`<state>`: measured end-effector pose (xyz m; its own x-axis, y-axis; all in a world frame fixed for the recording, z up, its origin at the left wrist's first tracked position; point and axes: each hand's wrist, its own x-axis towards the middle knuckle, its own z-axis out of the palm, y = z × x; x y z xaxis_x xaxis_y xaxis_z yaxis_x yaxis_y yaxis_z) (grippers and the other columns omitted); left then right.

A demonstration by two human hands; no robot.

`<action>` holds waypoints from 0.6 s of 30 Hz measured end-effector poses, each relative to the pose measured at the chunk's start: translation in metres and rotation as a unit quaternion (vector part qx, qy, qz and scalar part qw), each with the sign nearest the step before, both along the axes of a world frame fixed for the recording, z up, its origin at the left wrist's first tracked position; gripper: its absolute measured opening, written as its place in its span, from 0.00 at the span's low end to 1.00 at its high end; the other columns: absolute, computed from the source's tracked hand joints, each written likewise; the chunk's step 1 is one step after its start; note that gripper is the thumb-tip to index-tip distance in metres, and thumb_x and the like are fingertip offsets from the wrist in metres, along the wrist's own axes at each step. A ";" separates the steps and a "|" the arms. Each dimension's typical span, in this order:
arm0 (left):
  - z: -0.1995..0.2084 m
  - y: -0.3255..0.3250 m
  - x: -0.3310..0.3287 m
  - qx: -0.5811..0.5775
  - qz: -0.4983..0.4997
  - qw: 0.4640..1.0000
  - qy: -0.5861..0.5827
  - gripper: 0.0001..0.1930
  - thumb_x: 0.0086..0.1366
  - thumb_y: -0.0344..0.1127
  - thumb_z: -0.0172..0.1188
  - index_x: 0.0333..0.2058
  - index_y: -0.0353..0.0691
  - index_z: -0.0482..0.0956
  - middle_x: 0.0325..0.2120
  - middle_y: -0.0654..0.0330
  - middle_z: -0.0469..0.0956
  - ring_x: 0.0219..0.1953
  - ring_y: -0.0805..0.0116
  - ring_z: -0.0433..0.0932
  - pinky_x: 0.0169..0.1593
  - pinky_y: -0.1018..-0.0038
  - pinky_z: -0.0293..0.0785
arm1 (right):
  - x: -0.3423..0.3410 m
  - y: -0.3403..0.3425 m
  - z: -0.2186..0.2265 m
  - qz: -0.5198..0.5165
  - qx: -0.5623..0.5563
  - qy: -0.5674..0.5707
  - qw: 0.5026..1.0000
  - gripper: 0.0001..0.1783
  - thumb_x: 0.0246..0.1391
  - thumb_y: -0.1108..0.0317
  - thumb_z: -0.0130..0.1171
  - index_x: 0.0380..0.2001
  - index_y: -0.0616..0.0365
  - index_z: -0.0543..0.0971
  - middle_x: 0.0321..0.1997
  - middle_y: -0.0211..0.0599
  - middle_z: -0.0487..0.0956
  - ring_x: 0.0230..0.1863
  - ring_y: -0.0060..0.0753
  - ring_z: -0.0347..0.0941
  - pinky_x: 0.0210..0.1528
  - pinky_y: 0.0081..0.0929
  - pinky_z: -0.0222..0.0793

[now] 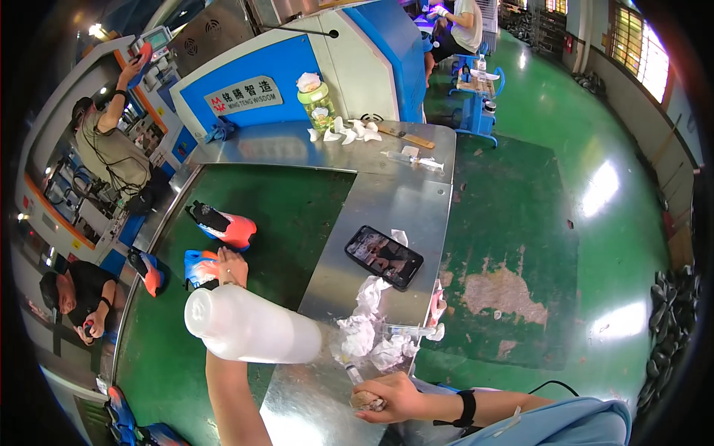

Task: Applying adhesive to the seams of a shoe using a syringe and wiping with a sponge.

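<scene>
At 8 o'clock in the head view, the left hand [232, 267] lay against a blue-and-orange shoe [199, 265] on the green conveyor belt [290, 215], though whether its fingers pinched the shoe or merely rested there I could not tell; a red-and-black shoe [236, 230] sat near that one at its 1 o'clock, and another sports shoe [152, 279] at its 9. Between 5 and 6 o'clock, the right hand [398, 396] had its fingers closed around a brownish crumpled wad [368, 401], with crumpled white tissues [358, 338] at its 11 o'clock. A white plastic bottle [256, 327] partly covered the left forearm between 7 and 8 o'clock.
</scene>
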<state>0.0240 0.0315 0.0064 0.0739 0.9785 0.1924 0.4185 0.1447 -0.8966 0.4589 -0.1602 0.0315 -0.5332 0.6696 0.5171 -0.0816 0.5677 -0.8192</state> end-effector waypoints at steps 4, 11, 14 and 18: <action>0.010 -0.056 -0.022 0.044 0.011 0.995 -0.086 0.17 0.58 0.44 0.49 0.42 0.43 0.76 0.37 0.54 0.76 0.42 0.61 0.75 0.49 0.60 0.66 | 0.002 -0.001 0.006 -0.012 0.004 -0.016 1.000 0.19 0.42 0.56 0.65 0.34 0.55 0.75 0.18 0.35 0.74 0.16 0.37 0.72 0.19 0.27 0.67; 0.168 -0.220 0.042 0.189 0.060 0.955 -0.218 0.26 0.50 0.57 0.59 0.37 0.39 0.76 0.19 0.57 0.76 0.22 0.63 0.77 0.25 0.69 0.73 | 0.006 -0.008 0.004 -0.036 -0.006 -0.025 0.999 0.16 0.43 0.55 0.64 0.31 0.53 0.76 0.21 0.34 0.76 0.17 0.32 0.74 0.20 0.23 0.69; 0.249 -0.310 0.091 0.293 0.042 0.877 -0.378 0.26 0.49 0.55 0.63 0.31 0.33 0.76 0.11 0.60 0.69 0.15 0.70 0.69 0.19 0.75 0.64 | 0.000 -0.012 -0.003 -0.014 -0.038 0.019 0.999 0.13 0.43 0.59 0.65 0.28 0.53 0.76 0.26 0.36 0.78 0.20 0.30 0.75 0.24 0.22 0.71; 0.261 -0.419 0.185 0.398 0.088 0.716 -0.567 0.20 0.50 0.43 0.67 0.29 0.30 0.74 0.12 0.65 0.60 0.16 0.79 0.53 0.18 0.76 0.52 | -0.001 -0.017 -0.011 0.021 -0.029 0.081 0.996 0.10 0.46 0.64 0.61 0.30 0.57 0.75 0.26 0.36 0.77 0.27 0.30 0.76 0.31 0.24 0.71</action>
<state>0.2091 -0.3873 0.2678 -0.6819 0.5007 0.5333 0.7249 0.5601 0.4010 0.4575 -0.1767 0.0209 -0.4736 0.6800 0.5597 -0.2376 0.5133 -0.8247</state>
